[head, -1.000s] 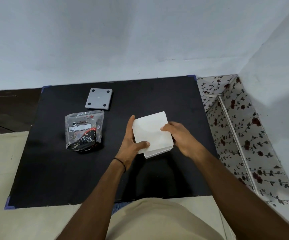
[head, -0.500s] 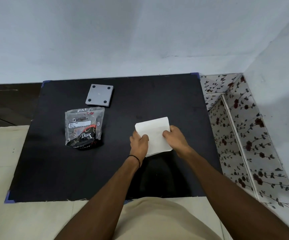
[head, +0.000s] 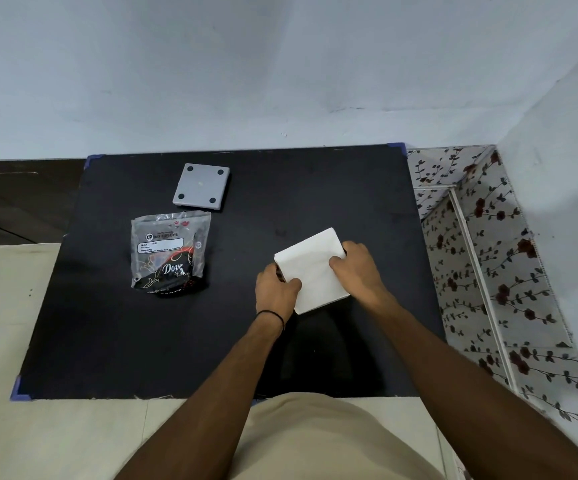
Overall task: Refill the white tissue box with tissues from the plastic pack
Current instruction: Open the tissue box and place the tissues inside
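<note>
A white square block (head: 311, 271), which looks like a stack of tissues, lies low over the black mat (head: 142, 341) right of centre. I cannot tell whether the white tissue box is under it. My left hand (head: 276, 291) grips its near-left edge with the thumb on top. My right hand (head: 356, 268) grips its right side, fingers curled over the top face. The plastic pack (head: 169, 252), clear with dark print, lies flat and crumpled to the left, apart from both hands.
A grey square plate with black corner feet (head: 201, 187) lies behind the pack near the mat's far edge. A flower-patterned panel (head: 481, 271) borders the mat on the right. A pale wall stands behind, and floor tiles show at the left and front.
The white block has come down from a raised, tilted hold to low over the mat. My left hand's fingers have curled shut on its edge; my right hand has stayed on its right side.
</note>
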